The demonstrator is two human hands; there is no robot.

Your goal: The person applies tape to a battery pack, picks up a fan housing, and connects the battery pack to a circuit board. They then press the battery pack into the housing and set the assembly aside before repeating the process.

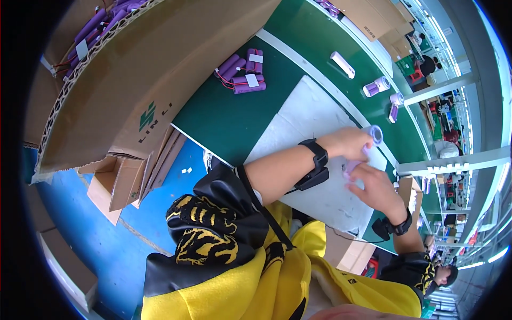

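My left hand [346, 143] reaches across from the left over a white sheet [298, 114], its fingers closed around a translucent tube-like sleeve [376, 135] with a round end showing. Just below it, my right hand [374, 189] has its fingertips on a blurred pale purple piece [350, 168]; its thumb is partly apart. Whether that piece and the sleeve are one thing I cannot tell, since fingers cover the part between. Purple battery packs [249, 81] with red wires and white labels lie on the green table to the left of the sheet.
A large cardboard box [122, 80] holding more wired purple packs [96, 32] stands at left. Beyond the white rail, a green strip carries a pale tube [342, 64] and sleeved purple cells [376, 86]. A metal frame [453, 161] stands at right; smaller cartons [125, 184] sit below left.
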